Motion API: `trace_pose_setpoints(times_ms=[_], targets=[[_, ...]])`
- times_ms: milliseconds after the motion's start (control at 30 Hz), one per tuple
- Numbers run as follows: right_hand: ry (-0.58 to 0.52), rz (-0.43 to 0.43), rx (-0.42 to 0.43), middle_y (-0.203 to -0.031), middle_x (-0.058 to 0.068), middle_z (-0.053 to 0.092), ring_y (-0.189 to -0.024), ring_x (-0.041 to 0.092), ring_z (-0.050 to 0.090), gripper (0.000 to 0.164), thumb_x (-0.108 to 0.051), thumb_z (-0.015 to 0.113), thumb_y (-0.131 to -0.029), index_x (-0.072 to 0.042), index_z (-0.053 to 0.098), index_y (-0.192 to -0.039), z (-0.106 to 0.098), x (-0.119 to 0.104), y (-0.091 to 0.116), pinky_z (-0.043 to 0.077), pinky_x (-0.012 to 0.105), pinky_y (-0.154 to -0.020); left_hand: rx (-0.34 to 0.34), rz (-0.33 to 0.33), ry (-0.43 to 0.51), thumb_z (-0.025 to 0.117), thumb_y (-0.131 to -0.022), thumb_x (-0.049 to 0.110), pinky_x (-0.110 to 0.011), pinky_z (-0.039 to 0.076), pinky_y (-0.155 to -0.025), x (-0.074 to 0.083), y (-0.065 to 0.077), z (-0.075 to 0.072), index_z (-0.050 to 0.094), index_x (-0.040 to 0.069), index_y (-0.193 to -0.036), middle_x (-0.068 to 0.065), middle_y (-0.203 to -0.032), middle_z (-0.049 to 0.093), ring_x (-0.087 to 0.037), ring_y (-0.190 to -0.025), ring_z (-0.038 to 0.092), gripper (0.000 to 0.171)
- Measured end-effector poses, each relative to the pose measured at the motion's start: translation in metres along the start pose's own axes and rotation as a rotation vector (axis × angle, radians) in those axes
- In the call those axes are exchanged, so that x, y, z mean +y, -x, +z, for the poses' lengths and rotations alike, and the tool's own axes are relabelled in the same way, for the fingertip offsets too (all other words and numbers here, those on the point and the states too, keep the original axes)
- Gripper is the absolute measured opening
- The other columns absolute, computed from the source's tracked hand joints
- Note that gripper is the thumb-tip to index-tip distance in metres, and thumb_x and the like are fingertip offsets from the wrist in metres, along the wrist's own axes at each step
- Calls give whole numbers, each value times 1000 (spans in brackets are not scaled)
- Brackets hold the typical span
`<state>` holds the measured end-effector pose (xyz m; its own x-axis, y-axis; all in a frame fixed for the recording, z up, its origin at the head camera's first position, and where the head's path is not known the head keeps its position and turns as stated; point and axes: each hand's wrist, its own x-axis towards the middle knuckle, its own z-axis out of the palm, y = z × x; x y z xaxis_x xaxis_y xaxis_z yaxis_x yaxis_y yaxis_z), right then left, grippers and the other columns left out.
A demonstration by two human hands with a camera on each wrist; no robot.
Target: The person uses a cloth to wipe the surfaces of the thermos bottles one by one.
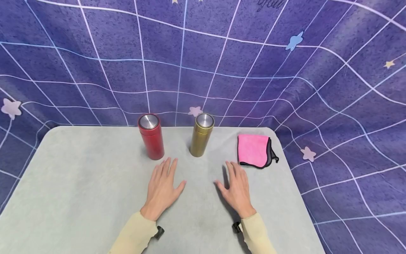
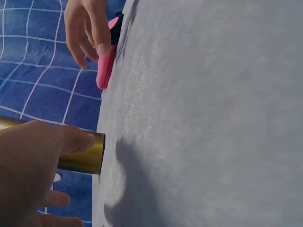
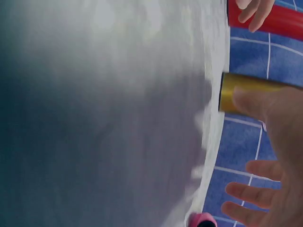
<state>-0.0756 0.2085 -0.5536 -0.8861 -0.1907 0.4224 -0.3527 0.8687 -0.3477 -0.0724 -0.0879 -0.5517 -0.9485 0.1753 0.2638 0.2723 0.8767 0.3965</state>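
Observation:
My left hand hovers over the table in front of a red thermos flask, its fingers spread and its fingertips close to the flask's base. To the right, my right hand is held above the table with thumb apart and nothing in its grasp. A gold thermos flask stands upright between and beyond the two hands. Both flasks have shiny steel lids. Past the right hand's fingertips lies a folded pink cloth with black edging. In the right wrist view the thumb overlaps the gold flask.
The pale grey table has rounded far corners. A purple-blue curtain with grid lines and stars hangs right behind its far edge and along the right side. Each wrist wears a dark strap device below a cream sleeve.

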Motion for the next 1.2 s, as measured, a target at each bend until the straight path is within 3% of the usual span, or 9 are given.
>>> trace_pose_setpoints(times_ms=[167, 433, 900, 1200], targets=[[6, 16, 76, -136, 26, 58, -118, 46, 60, 63, -23, 91, -87, 1, 64, -139, -7, 13, -4, 48, 61, -103, 56, 18, 20, 79, -92, 42, -54, 37, -123, 3, -10, 0, 50, 0, -156, -23, -152, 56, -42, -139, 52, 81], [62, 33, 104, -130, 28, 57, -111, 47, 59, 64, -20, 95, -80, 4, 66, -133, -17, 35, -15, 50, 61, -96, 83, 59, 22, 80, -90, 40, -53, 43, -118, 2, -25, 3, 53, -2, -152, -22, -144, 62, -41, -132, 57, 80], [72, 83, 2, -130, 29, 57, -115, 52, 57, 75, -23, 96, -76, 4, 62, -137, -31, 66, -35, 47, 64, -102, 8, -37, 176, 74, -96, 52, -54, 46, -118, 11, -62, -10, 45, 7, -161, -16, -156, 56, -37, -141, 54, 84], [113, 115, -121, -138, 32, 53, -128, 53, 53, 78, -21, 94, -77, 4, 58, -141, -41, 88, -41, 43, 70, -109, 27, -43, 268, 72, -96, 59, -58, 48, -115, 26, -88, -26, 40, 11, -164, -13, -161, 52, -35, -144, 52, 89]])
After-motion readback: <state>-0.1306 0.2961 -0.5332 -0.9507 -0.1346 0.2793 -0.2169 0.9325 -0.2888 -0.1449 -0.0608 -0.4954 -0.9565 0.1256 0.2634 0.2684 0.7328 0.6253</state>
